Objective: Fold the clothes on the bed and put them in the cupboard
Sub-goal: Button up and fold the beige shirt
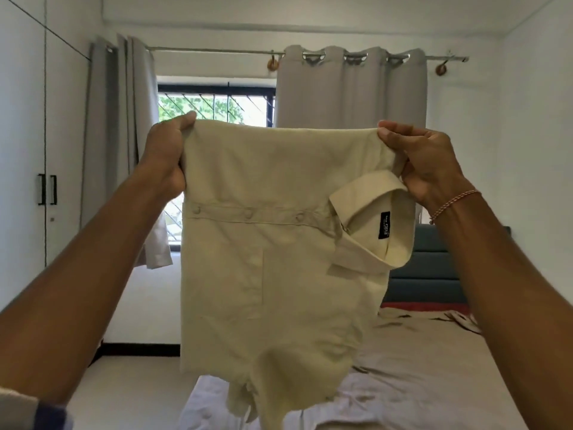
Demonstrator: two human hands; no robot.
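A cream shirt [273,243] is held up in the air in front of the camera, above the bed [428,361], by both hands. The left hand [169,156] is closed on the upper left corner of the cloth, with the thumb on top and the fingers pressed into the fabric. The right hand [424,162] is closed on the upper right corner, where the cloth is pinched between the thumb and the fingers. A thin beaded bracelet [452,203] is seen on the right wrist.

The shirt is turned sideways: the button placket [251,214] runs across it from left to right, and three buttons can be counted on it. The collar [372,225] lies at the right side, just below the right hand, and a small black label [385,226] is visible inside it; the words on the label are too small to be read. A chest pocket [245,277] is seen below the placket. The lower part of the shirt hangs down loose and crumpled, close to the bed; whether it touches the bed cannot be told.

The bed is covered with a brownish sheet, and a pale cloth [217,405] is lying at its near end. A dark blue headboard [434,268] is seen behind the shirt at the right. At the far left stands a white cupboard [24,150] with its doors shut and two black handles [47,189]. Behind the shirt there is a window [214,105] with bars, and grey curtains [350,91] are hung on a rod at both sides of it.
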